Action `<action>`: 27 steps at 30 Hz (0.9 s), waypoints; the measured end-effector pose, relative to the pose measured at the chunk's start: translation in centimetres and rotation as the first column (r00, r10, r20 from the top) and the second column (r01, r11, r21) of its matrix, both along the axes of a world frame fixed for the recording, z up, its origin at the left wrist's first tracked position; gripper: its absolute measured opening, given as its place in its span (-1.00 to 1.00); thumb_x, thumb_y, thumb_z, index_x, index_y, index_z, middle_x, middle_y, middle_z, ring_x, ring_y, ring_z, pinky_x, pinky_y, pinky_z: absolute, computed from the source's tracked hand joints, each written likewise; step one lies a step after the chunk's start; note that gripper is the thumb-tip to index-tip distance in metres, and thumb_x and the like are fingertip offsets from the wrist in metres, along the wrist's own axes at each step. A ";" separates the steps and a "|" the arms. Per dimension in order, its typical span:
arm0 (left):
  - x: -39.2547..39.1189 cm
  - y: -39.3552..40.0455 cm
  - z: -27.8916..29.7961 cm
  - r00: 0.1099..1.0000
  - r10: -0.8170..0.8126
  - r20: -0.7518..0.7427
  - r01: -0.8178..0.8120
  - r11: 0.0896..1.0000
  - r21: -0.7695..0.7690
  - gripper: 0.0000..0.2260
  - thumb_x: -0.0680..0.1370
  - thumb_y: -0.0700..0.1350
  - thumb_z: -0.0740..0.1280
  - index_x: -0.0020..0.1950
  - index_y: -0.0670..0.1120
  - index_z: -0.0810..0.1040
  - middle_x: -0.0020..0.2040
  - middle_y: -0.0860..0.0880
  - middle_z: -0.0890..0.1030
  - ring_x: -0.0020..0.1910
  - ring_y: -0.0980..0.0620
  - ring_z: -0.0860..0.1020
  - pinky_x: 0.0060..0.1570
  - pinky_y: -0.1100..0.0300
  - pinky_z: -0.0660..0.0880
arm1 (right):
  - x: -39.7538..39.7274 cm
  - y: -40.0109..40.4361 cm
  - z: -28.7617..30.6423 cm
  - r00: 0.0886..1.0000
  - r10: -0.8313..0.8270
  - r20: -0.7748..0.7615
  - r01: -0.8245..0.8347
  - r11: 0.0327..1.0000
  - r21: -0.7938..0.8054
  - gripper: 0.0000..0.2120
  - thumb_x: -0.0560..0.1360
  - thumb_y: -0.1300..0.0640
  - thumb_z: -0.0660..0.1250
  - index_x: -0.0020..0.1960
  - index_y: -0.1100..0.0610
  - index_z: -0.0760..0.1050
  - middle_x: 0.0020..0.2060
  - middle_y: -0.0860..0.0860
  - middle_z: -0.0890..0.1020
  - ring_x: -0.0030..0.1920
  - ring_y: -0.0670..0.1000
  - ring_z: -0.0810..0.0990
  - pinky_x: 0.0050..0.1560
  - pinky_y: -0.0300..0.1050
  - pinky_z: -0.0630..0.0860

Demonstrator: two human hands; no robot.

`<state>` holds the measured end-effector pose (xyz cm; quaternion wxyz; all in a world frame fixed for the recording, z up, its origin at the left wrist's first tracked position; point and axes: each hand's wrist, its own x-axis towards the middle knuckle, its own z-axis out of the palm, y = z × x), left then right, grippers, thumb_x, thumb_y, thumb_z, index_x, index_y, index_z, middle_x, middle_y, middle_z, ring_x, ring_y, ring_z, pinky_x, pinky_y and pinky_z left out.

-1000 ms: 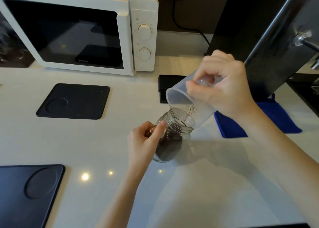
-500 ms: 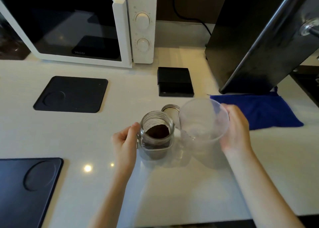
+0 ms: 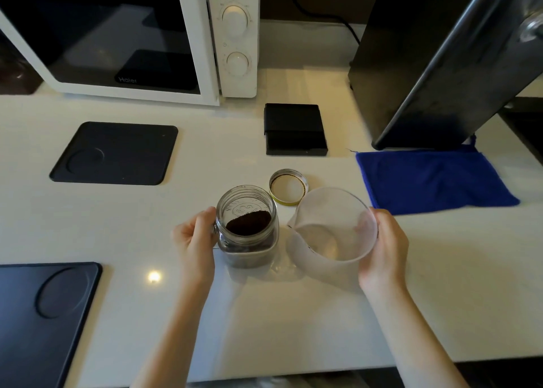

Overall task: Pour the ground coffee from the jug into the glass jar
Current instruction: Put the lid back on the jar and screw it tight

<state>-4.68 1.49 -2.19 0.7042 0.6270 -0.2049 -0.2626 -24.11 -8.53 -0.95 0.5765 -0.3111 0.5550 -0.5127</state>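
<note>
A glass jar [image 3: 247, 226] stands upright on the white counter [image 3: 293, 314], holding dark ground coffee. My left hand [image 3: 195, 236] grips its left side at the handle. To the right stands a translucent plastic jug [image 3: 333, 226], upright, its spout pointing left toward the jar, with nothing visible inside it. My right hand [image 3: 383, 246] holds the jug's right wall. The jar's metal lid [image 3: 288, 186] lies upside down just behind the two.
A white microwave [image 3: 188, 37] stands at the back left, a tall black appliance [image 3: 440, 55] at the back right. A blue cloth [image 3: 432, 179] lies right, a small black scale [image 3: 295, 129] behind the lid. Black mats [image 3: 114, 152] lie left and front left.
The jug was tipped over the jar's mouth a second ago. It has since come upright and down to the counter on the jar's right. My left hand has stayed on the jar.
</note>
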 end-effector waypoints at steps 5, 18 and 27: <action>0.3 -0.1 -0.1 0.999 -0.015 0.049 0.015 1.000 0.005 -0.60 0.46 -0.10 0.21 -0.60 0.04 0.30 -0.61 0.15 0.26 -0.55 0.20 0.21 -0.52 0.38 0.16 | -1.5 -1.4 0.2 0.976 0.212 -0.055 -0.218 0.968 -0.127 -0.89 0.28 0.03 0.28 -0.33 0.05 0.52 -0.31 -0.04 0.54 -0.17 0.03 0.46 -0.11 -0.06 0.35; 0.6 5.7 -3.6 0.753 -0.264 0.603 -0.094 0.863 0.496 -0.45 0.46 0.06 -0.04 0.40 -0.12 0.32 0.36 0.11 0.29 0.36 0.24 0.19 0.40 0.26 0.01 | 3.7 -11.5 -0.3 0.098 0.641 -0.761 -0.956 0.273 0.107 -0.25 0.30 0.09 0.53 0.39 -0.02 0.25 0.28 -0.06 0.33 0.32 -0.03 0.27 0.27 -0.16 0.25; 0.3 5.4 -3.9 0.632 -0.455 0.627 -0.190 0.694 0.695 -0.34 0.44 0.22 -0.10 0.49 -0.01 0.16 0.54 0.02 0.14 0.49 0.15 -0.05 0.47 0.11 -0.13 | 5.7 -12.1 -0.8 0.089 0.522 -0.848 -0.972 0.233 0.041 -0.35 0.24 0.10 0.57 0.27 -0.02 0.39 0.21 0.02 0.43 0.23 -0.03 0.37 0.16 -0.22 0.27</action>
